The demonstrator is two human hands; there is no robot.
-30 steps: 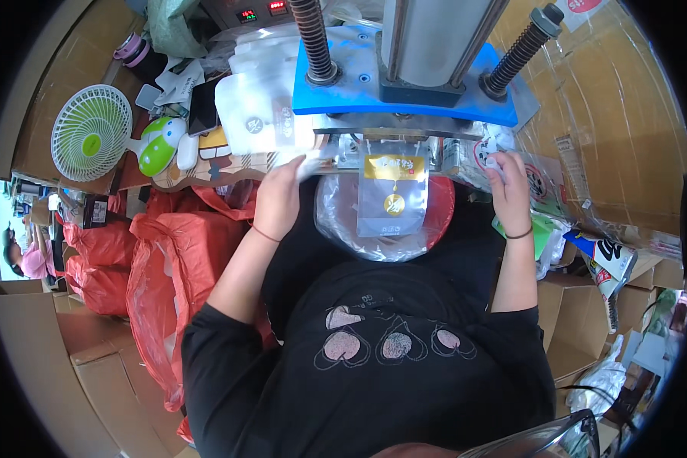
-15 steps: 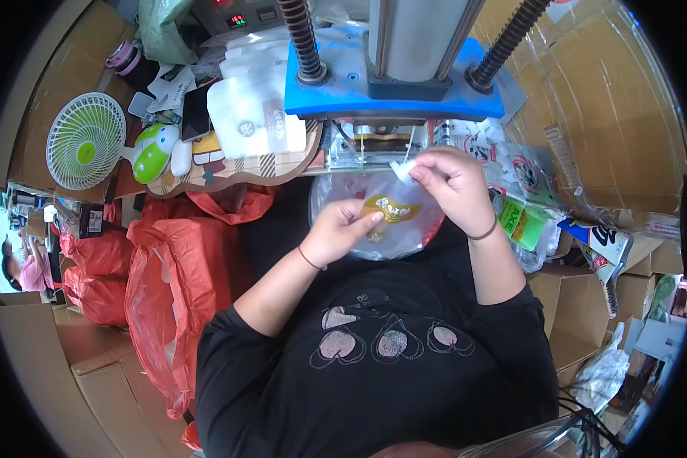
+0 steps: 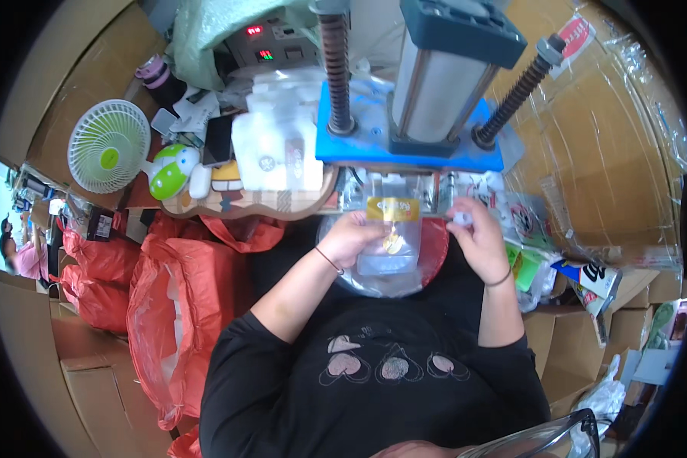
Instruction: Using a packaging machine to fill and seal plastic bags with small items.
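My left hand (image 3: 351, 243) pinches the left side of a clear plastic pouch (image 3: 391, 261) with a gold printed band. The pouch lies flat toward me, just below the front of a press. To its right, my right hand (image 3: 478, 240) is closed with thumb and fingertips around a small whitish piece (image 3: 462, 219), too small to name. Beneath the pouch, near my lap, is a round, clear plastic-covered container or bag (image 3: 393, 288) with a red part at its right; its kind is unclear.
The press has a blue plate (image 3: 374, 145), spring-wound rods and a grey cylinder (image 3: 439, 91). White pouches (image 3: 278, 149) are stacked on a wavy-edged board, left of it. A green-white fan (image 3: 111, 145) stands farther left. Red plastic bags (image 3: 179, 305) sit at my left, cardboard boxes (image 3: 557, 340) at my right.
My right hand has moved right, away from the pouch, with the small whitish piece. The pouch now lies straighter and flatter in my left hand. The whole view has shifted.
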